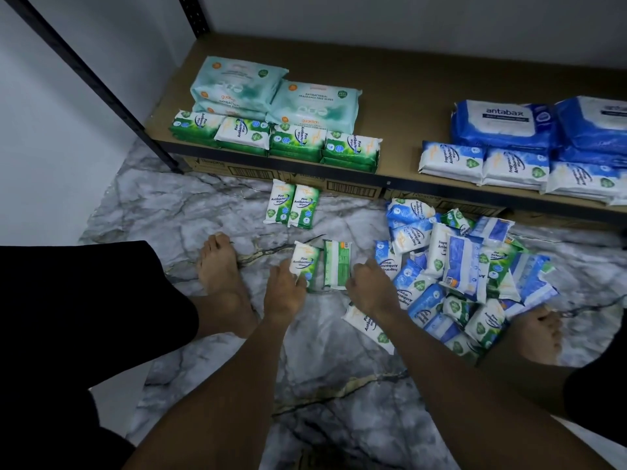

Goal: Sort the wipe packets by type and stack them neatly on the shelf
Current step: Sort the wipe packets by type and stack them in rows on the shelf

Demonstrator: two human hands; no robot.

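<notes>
Left fingers (287, 273) clamp a glossy pine packet (307, 259) — right fingers (360, 270) pinch a face-down packet (336, 266).

Two green pine packets (292, 206) lie flat, side by side on the floor just before the shelf (400, 89). Nearer, a face-up pine packet (307, 259) sits beside a face-down green packet (336, 266) (back label up). Blue-white packets (475, 266) are heaped loosely at right. On the shelf, green stacks (271, 137) at left, blue stacks (509, 157) at right.
</notes>
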